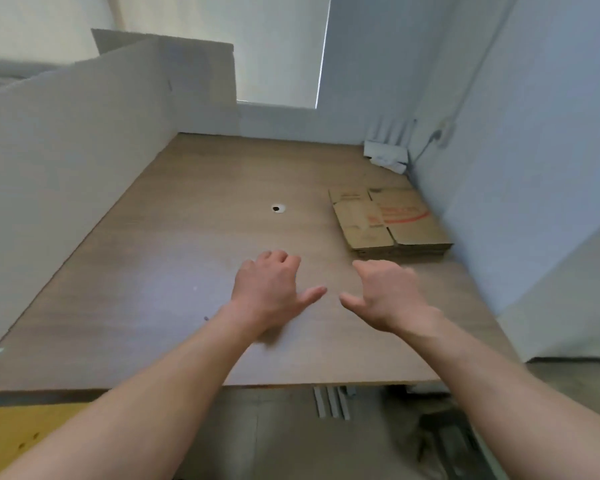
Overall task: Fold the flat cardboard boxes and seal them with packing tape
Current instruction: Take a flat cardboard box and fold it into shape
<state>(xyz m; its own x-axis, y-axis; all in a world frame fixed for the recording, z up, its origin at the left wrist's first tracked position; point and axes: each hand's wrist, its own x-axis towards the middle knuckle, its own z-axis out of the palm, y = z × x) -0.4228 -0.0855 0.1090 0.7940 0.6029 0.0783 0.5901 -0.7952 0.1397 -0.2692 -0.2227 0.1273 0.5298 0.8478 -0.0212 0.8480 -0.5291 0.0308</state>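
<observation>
Basically, a brown wood-grain surface [153,271] fills the centre of the frame, w/ white partition panels [66,150] along its left side & back. A pale wall runs up the right side.

A stack of flat cardboard boxes [392,220] lies at centre right of the frame, on the surface close by the right wall. Top one is unfolded, w/ red print, flaps flat. No hand touches it.

Both bare forearms reach in from the bottom edge. Left hand [267,289] is at mid-frame over the surface, fingers loosely curled under, thumb stuck out to the right, holding nothing. Right hand [385,292] is just beside it & near the stack's front edge, somewhat blurred. Its fingers are bent fwd, thumb spread toward the left hand, also holding nothing.

Small white clutter [385,154] sits in the far right corner, too blurred to identify. A small round hole [278,208] shows in the surface, above the left hand.
</observation>
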